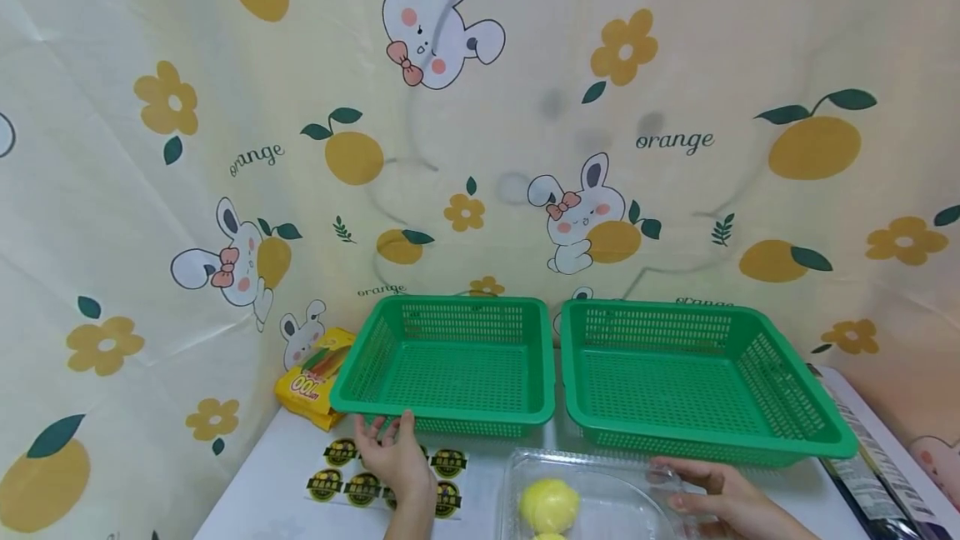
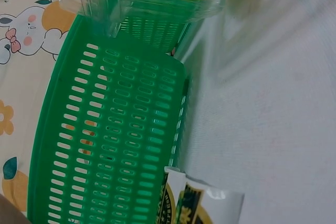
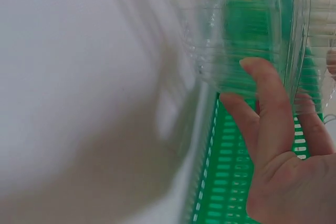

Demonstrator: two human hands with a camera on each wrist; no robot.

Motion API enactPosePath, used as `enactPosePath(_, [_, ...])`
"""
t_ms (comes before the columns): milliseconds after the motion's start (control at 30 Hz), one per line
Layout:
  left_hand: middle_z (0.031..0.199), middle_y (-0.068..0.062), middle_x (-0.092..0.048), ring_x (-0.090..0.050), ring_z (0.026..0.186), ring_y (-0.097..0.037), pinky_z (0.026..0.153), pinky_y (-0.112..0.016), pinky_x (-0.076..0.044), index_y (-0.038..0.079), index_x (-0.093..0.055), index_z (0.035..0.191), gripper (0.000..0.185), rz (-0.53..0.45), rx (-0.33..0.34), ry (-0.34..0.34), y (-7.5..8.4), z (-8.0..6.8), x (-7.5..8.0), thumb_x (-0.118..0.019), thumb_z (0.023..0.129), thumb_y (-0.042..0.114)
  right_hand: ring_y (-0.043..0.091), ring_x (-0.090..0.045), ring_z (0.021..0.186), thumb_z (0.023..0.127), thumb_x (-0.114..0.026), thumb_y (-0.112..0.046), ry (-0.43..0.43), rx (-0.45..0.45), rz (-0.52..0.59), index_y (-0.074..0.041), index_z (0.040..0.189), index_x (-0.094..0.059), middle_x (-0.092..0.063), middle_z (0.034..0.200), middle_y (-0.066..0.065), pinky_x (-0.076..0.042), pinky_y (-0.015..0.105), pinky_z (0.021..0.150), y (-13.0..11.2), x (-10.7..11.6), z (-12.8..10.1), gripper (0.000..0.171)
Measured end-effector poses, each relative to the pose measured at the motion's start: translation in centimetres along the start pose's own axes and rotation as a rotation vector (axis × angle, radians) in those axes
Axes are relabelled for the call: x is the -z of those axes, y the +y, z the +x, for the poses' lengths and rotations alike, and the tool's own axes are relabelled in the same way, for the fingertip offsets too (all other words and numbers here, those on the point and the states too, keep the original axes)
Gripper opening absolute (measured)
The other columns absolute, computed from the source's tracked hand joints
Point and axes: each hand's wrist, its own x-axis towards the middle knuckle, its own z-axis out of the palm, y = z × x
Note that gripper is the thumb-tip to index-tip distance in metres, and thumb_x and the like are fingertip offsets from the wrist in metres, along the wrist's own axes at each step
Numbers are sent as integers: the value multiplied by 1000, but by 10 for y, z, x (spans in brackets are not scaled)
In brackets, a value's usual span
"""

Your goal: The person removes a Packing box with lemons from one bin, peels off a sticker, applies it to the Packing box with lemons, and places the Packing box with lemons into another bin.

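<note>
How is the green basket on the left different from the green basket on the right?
The left basket has the left hand touching its front rim; the right basket has the right hand in front of it, on a clear plastic container. A yellow packet lies beside the left basket only. Both are green, perforated, rectangular and empty.

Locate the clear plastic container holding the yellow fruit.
In the head view the clear plastic container sits on the white table at the bottom centre, in front of the two green baskets, with the right hand on its right edge.
</note>
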Motion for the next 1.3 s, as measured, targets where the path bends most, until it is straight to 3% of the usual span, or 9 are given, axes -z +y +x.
enactPosePath(233, [121,-10,-37,-49,100,-22,77,-18,-53,8,-19,158,80,6,4,3,0,0,0,-63,93,-7,20,-53,97,101,-60,-17,25,-2,-101,8,146,-41,-54,138,23,-53,33,81,-4,-4,3,55])
enactPosePath(567, [120,-7,-38,-49,100,-21,77,-18,-53,9,-21,158,78,8,5,18,-1,0,1,-63,94,-6,29,-58,115,100,-61,-16,29,-5,-139,8,144,-43,-49,140,29,-52,57,93,-3,-3,6,53])
enactPosePath(800, [121,-8,-38,-49,98,-18,77,-17,-53,9,-19,158,79,9,5,11,-3,-1,1,-63,94,-6,28,-56,115,101,-59,-17,25,24,-156,8,145,-42,-44,142,33,-53,53,93,-5,-5,2,53])
enactPosePath(1033, [122,-8,-35,-51,97,-19,77,-19,-53,8,-16,158,78,-8,14,-7,6,5,14,-60,95,-7,32,-57,117,101,-61,-19,43,56,-207,9,144,-43,-45,140,36,-56,50,89,-7,-11,6,54])
enactPosePath(1167, [122,-9,-38,-50,93,-15,75,-17,-51,5,-20,156,74,59,22,16,18,14,29,-59,95,-7,31,-57,118,101,-60,-19,25,64,-213,10,143,-43,-47,139,34,-56,48,90,-6,-10,9,53])
enactPosePath(1233, [121,-10,-41,-49,93,-14,73,-15,-49,2,-26,153,69,141,23,-19,26,26,41,-58,93,-7,33,-57,119,102,-59,-19,28,67,-227,11,143,-43,-48,139,33,-56,48,90,-5,-7,8,53])
enactPosePath(1300, [123,-13,-45,-50,98,-16,72,-14,-48,-2,-33,149,64,275,30,-108,33,44,58,-60,91,-6,35,-56,120,103,-57,-20,29,68,-238,12,142,-42,-49,139,32,-56,49,90,-3,-3,6,53])
